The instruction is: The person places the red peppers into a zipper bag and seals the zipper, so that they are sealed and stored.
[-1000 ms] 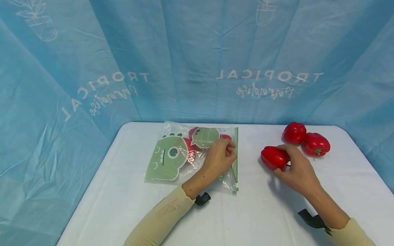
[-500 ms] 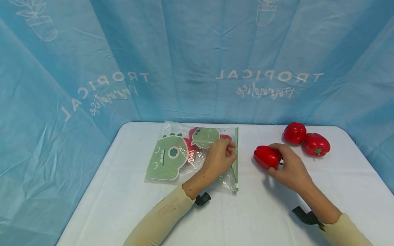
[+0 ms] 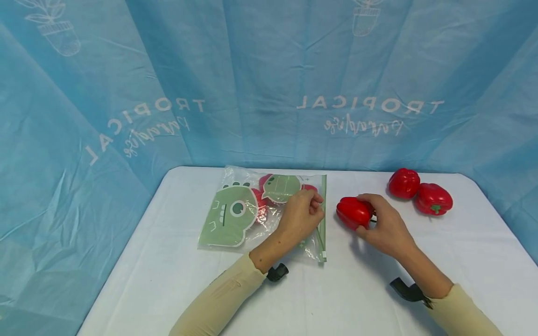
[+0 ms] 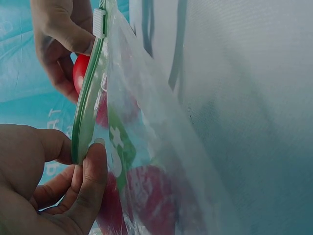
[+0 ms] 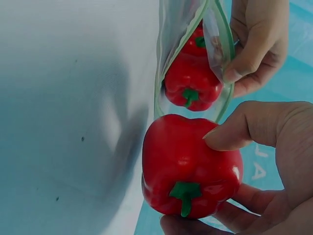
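Note:
A clear zip bag [image 3: 229,219] with green cartoon prints lies on the table, several red bell peppers inside it. My left hand [image 3: 297,215] pinches the upper edge of its mouth; the left wrist view shows thumb and fingers on the green zip strip [image 4: 84,110]. From the right wrist view the mouth gapes, with a red pepper [image 5: 191,81] just inside. My right hand [image 3: 386,228] grips another red bell pepper [image 3: 354,212], thumb on one side and fingers on the other, its green stem [image 5: 185,193] towards my palm. This pepper is right of the bag's mouth, a short gap away.
Two more red bell peppers, one [image 3: 403,183] behind the other [image 3: 433,199], sit at the back right of the white table [image 3: 336,298]. A blue printed curtain [image 3: 269,70] hangs behind and to the left. Black straps [image 3: 407,289] are on both wrists.
My right hand has carried the pepper leftward, closer to the bag's mouth. The left hand and the bag have stayed in place.

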`<action>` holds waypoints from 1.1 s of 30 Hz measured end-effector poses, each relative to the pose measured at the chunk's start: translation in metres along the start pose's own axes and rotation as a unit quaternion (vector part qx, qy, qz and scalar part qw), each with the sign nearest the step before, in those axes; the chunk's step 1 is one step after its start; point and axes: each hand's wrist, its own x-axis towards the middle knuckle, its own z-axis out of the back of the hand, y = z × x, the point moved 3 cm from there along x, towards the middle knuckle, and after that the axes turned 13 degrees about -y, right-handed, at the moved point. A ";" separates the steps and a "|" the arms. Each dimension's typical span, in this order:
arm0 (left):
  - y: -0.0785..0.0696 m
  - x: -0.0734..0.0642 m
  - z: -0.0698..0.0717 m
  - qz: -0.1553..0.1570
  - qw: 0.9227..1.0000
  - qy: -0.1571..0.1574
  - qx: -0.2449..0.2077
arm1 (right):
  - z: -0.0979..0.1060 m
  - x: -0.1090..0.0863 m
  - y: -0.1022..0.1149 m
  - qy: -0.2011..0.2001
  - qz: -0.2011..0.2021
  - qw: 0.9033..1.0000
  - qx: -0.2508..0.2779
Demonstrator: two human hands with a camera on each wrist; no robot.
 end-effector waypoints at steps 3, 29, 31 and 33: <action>0.000 0.000 0.000 -0.001 1.000 -0.001 0.000 | -0.004 0.002 0.001 0.003 0.000 1.000 0.005; -0.003 -0.001 0.001 0.004 1.000 0.009 -0.003 | -0.042 0.029 -0.001 0.016 0.015 0.998 0.065; -0.003 -0.001 0.001 0.002 1.000 0.008 -0.004 | -0.044 0.030 -0.002 0.016 0.008 0.998 0.067; -0.003 0.000 0.001 -0.001 1.000 0.008 -0.002 | -0.046 0.031 -0.003 0.017 0.004 0.997 0.073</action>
